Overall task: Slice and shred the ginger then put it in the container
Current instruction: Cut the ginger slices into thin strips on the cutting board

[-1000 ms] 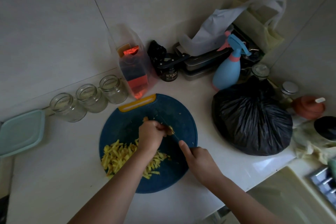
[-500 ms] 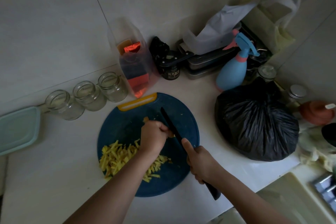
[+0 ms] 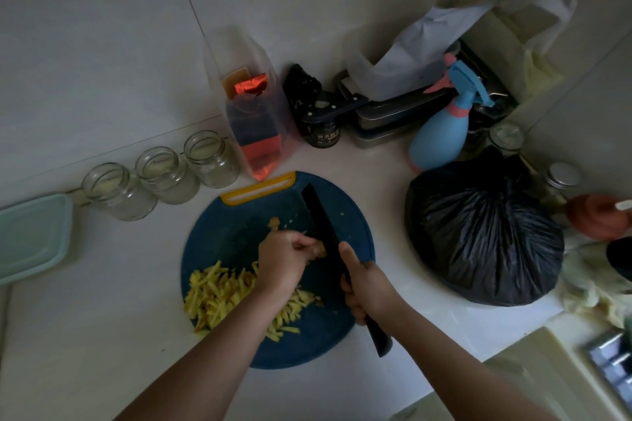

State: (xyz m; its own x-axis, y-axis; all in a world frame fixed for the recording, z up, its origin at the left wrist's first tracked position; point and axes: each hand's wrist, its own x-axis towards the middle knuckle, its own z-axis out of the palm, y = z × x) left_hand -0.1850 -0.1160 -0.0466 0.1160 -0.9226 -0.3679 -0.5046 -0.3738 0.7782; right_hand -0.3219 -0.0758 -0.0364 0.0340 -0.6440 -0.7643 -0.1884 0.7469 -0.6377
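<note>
Your left hand [image 3: 284, 263] is curled over, its fingertips pinching a small stub of ginger [image 3: 319, 250] down on the blue cutting board [image 3: 239, 236]. Your right hand [image 3: 371, 287] is wrapped firmly round the handle of the black knife [image 3: 319, 215], with one finger reaching forward along the back of the blade. The blade sits right against the stub. Whether it touches your left fingertips, I cannot tell.

The shredded ginger [image 3: 219, 290] lies heaped on the near left of the board, partly under your left forearm. The pale green box [image 3: 30, 243], probably the container, sits at the far left edge of the counter, well apart from the board, with its lid apparently on.

The main risk is your fingertips. The stub is so small that little of it shows past them, so a slip or a roll of the piece could bring the edge onto a finger. The dim light makes the dark blade hard to judge against the dark board. Your forearm could also drag shreds off the near left rim when you draw back.

As for writing, the black jar [image 3: 324, 133] at the far side carries a label with pale characters, too small to read; nothing else shows legible print
</note>
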